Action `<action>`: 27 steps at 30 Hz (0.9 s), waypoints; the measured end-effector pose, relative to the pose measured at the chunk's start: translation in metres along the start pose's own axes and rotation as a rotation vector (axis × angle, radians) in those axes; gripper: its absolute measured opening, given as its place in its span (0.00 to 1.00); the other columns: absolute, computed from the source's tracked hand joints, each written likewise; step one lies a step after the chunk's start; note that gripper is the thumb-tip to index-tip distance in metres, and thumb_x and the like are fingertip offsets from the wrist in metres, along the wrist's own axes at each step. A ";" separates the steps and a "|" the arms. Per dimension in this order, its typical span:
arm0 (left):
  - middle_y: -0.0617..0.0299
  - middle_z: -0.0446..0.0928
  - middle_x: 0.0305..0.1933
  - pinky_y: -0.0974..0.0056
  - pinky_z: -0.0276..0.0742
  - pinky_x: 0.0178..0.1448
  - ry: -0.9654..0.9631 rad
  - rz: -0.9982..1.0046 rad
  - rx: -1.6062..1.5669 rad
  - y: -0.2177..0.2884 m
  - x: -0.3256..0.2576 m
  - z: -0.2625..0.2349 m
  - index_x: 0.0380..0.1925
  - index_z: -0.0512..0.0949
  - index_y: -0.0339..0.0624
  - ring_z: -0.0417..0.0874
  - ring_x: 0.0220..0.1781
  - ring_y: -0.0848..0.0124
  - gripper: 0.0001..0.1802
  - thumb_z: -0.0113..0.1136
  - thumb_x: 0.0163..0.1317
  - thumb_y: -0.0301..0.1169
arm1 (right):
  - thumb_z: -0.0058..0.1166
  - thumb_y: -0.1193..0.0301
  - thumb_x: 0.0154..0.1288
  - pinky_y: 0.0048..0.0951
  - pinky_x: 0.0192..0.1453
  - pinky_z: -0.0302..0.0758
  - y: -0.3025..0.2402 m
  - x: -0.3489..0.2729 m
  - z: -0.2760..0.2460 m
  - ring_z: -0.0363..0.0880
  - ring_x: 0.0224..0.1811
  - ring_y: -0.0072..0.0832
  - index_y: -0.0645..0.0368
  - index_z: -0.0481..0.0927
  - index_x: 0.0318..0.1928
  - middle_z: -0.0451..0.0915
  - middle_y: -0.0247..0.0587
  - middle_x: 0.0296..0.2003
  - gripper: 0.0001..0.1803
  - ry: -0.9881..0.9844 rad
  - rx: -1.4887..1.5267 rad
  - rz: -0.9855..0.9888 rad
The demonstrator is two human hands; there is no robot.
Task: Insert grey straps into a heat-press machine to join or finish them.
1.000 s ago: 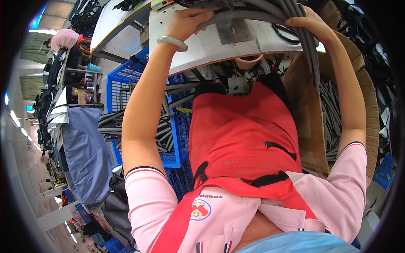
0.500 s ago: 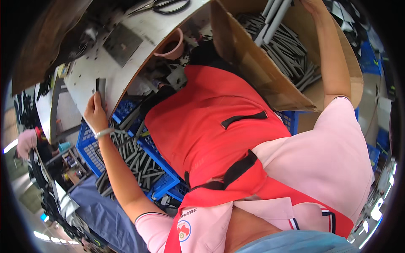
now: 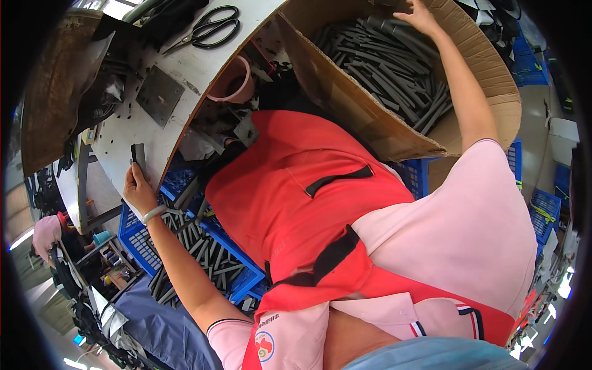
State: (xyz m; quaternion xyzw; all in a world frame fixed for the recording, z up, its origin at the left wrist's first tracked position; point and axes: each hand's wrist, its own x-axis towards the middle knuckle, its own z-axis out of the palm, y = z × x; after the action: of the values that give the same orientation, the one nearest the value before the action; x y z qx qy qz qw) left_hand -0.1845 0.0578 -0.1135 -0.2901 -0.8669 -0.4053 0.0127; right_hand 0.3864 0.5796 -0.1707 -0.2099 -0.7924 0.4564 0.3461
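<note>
The left hand (image 3: pixel 137 188) rests at the near edge of the white worktable (image 3: pixel 185 80), its fingers closed on 1 small dark flat piece (image 3: pixel 138 154) held upright against the tabletop. The right hand (image 3: pixel 417 13) reaches into the cardboard box (image 3: pixel 370 120), fingers spread narrowly over the dark grey strips (image 3: pixel 394 58) piled inside; whether it grips 1 cannot be told. Black scissors (image 3: pixel 209 28) lie near the table's far edge. A pink cup (image 3: pixel 231 80) sits just below the table's edge. A blue crate (image 3: pixel 185 246) of similar strips stands below the left forearm.
</note>
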 end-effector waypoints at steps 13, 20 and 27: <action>0.55 0.81 0.28 0.69 0.75 0.36 -0.338 0.580 -0.199 0.198 -0.131 0.061 0.39 0.81 0.33 0.81 0.28 0.68 0.08 0.63 0.62 0.27 | 0.64 0.66 0.60 0.26 0.39 0.74 -0.198 -0.036 0.347 0.75 0.35 0.21 0.63 0.76 0.47 0.77 0.35 0.31 0.19 -0.836 0.486 0.110; 0.55 0.79 0.42 0.67 0.73 0.47 -0.736 0.291 -0.173 0.127 -0.114 0.031 0.43 0.79 0.33 0.79 0.41 0.67 0.11 0.58 0.66 0.30 | 0.57 0.54 0.66 0.21 0.28 0.73 -0.217 -0.018 0.336 0.76 0.23 0.20 0.62 0.80 0.40 0.78 0.35 0.27 0.21 -0.520 0.753 0.512; 0.66 0.80 0.29 0.74 0.74 0.39 -1.037 -0.226 -0.379 0.103 -0.121 0.014 0.37 0.80 0.32 0.78 0.32 0.81 0.08 0.59 0.65 0.28 | 0.56 0.60 0.65 0.31 0.43 0.76 -0.213 -0.032 0.308 0.80 0.38 0.30 0.57 0.81 0.43 0.81 0.39 0.35 0.14 -1.094 0.012 0.268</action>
State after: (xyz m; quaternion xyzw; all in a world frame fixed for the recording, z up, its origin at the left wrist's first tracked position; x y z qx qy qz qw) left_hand -0.0286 0.0600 -0.0826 -0.3539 -0.6972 -0.3571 -0.5110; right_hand 0.1766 0.2759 -0.1032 -0.0395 -0.8202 0.5432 -0.1752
